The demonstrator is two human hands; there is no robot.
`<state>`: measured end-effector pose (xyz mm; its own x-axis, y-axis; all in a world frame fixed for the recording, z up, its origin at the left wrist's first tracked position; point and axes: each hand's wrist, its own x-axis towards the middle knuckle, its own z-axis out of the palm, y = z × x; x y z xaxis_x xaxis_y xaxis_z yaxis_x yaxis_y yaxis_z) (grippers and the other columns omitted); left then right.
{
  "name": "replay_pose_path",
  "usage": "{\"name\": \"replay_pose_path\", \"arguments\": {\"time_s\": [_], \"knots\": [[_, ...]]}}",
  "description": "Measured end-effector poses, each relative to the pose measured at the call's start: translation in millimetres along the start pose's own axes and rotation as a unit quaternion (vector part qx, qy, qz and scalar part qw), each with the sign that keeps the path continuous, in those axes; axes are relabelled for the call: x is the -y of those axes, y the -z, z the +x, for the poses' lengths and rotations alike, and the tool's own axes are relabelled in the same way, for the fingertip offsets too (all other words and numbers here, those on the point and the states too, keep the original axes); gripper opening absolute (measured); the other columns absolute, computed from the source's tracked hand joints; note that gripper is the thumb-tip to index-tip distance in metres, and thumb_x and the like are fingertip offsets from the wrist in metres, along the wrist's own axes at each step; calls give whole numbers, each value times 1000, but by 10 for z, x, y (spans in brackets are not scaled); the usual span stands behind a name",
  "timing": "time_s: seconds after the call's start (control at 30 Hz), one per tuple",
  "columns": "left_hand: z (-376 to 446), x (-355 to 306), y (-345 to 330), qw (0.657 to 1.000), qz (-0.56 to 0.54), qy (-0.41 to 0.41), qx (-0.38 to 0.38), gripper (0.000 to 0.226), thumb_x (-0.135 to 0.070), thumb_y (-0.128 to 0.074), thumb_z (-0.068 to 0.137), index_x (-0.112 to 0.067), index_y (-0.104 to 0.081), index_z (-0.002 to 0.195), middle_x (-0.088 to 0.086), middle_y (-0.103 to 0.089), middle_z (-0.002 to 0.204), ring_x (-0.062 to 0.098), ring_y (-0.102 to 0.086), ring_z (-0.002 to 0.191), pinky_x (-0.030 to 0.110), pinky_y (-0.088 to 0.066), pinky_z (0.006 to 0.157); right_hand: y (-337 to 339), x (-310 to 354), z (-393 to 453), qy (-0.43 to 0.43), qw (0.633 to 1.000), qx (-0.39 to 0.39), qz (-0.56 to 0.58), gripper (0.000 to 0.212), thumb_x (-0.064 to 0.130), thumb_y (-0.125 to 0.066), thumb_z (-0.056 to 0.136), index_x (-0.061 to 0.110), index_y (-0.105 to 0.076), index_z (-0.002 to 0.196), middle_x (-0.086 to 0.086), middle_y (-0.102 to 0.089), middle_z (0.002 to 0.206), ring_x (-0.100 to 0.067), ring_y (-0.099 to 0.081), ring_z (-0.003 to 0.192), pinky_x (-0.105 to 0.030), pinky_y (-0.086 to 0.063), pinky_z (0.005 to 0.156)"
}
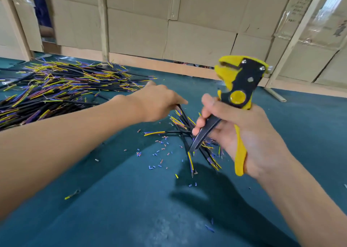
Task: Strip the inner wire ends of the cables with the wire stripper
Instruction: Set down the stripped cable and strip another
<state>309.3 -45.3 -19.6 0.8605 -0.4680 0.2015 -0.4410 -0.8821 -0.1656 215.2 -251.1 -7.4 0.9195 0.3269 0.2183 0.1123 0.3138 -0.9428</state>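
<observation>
From the head camera, the right hand (249,134) gripped the wire stripper (237,89) upright above the teal table (112,199). Its fingers (201,121) were curled round the dark inner handle, and the yellow outer handle lay against the palm, running down to the heel of the hand. The stripper's yellow and black head stood clear above the thumb, its jaws pointing left and holding no wire. The tip of the dark handle pointed down toward a small pile of cables (197,143) lying on the table just below and to the left of that hand.

The left hand (159,102) reached forward over the table, palm down, between the small pile and the large heap of cables (62,89) spread across the far left of the table. A black cable (181,111) ran out from under its fingers toward the small pile; the hand appeared closed on that cable's upper end, though the fingertips themselves were hidden beneath the hand. The cable's coloured inner wires fanned out yellow and blue near the small pile.

Short bits of stripped insulation (157,158), blue and pink, lay scattered on the table in front of the small pile. Cardboard panels (187,30) stood along the far edge of the table.
</observation>
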Motion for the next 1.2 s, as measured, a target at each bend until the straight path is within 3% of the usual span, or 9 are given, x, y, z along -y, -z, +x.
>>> {"name": "replay_pose_path", "arguments": {"time_s": [0.13, 0.23, 0.33, 0.4, 0.47, 0.53, 0.73, 0.97, 1.2], "knots": [[84, -115, -123, 989, 142, -43, 27, 62, -35, -41, 105, -37, -8, 158, -14, -28, 161, 18, -14, 153, 66, -9, 115, 215, 199, 76, 73, 990, -67, 105, 16, 12, -73, 83, 14, -71, 67, -5, -58, 69, -22, -59, 61, -38, -57, 68], [17, 38, -56, 990, 140, 3, 3, 81, -48, -46, 101, -38, 13, 156, -8, -11, 167, 21, -6, 154, 66, -7, 117, 379, 190, 131, 88, 981, -136, 108, 22, 7, -69, 91, 12, -69, 69, -4, -58, 69, -21, -60, 63, -37, -59, 71], [-249, 395, 7, 983, 126, 120, -64, 74, -58, -47, 96, -37, -9, 157, -1, -28, 160, 25, -22, 148, 68, -12, 114, 492, 132, 191, 50, 960, -206, 181, 16, 8, -66, 94, 10, -63, 78, -6, -61, 69, -23, -65, 63, -38, -61, 71], [-526, 685, -27, 950, 172, 252, -69, 73, -63, -50, 91, -31, -26, 151, 9, -36, 152, 35, -25, 142, 68, -18, 111, 569, 120, 219, 24, 928, -240, 283, 10, 8, -64, 95, 5, -62, 85, -8, -64, 71, -26, -68, 63, -41, -62, 69], [-780, 940, -139, 909, 166, 383, 16, 77, -64, -52, 88, -21, -32, 148, 18, -35, 149, 43, -23, 139, 66, -22, 112, 663, 98, 235, 5, 895, -272, 354, 11, 10, -59, 97, 0, -59, 91, -11, -64, 75, -28, -69, 63, -42, -62, 68], [-955, 1052, -250, 893, 115, 423, 101, 61, -55, -46, 94, -15, -46, 139, 18, -42, 141, 44, -30, 134, 58, -27, 112, 749, 46, 239, -14, 877, -305, 372, 14, 11, -53, 100, 0, -56, 92, -12, -61, 79, -27, -67, 67, -43, -59, 70], [-1044, 800, -172, 927, 131, 351, -28, 16, -26, -62, 89, -22, -70, 102, 10, -61, 112, 36, -52, 112, 49, -33, 100, 900, -53, 247, -28, 865, -349, 359, 10, 13, -51, 101, 4, -51, 97, -9, -58, 78, -26, -64, 65, -43, -57, 70], [-1067, 472, 43, 966, 31, 130, -220, 18, -4, -60, 94, -5, -67, 111, 17, -64, 100, 44, -63, 95, 50, -46, 80, 817, -75, 269, -19, 896, -313, 315, 11, 14, -54, 99, 6, -54, 93, -8, -61, 76, -25, -67, 59, -39, -59, 66], [-1122, 126, 272, 971, -42, -32, -233, 46, 15, -60, 83, -2, -62, 126, 13, -64, 101, 37, -65, 89, 40, -51, 78, 407, -152, 220, -34, 970, -205, 127, 12, 16, -69, 92, 8, -59, 94, -8, -70, 79, -23, -70, 67, -38, -62, 67]]}}
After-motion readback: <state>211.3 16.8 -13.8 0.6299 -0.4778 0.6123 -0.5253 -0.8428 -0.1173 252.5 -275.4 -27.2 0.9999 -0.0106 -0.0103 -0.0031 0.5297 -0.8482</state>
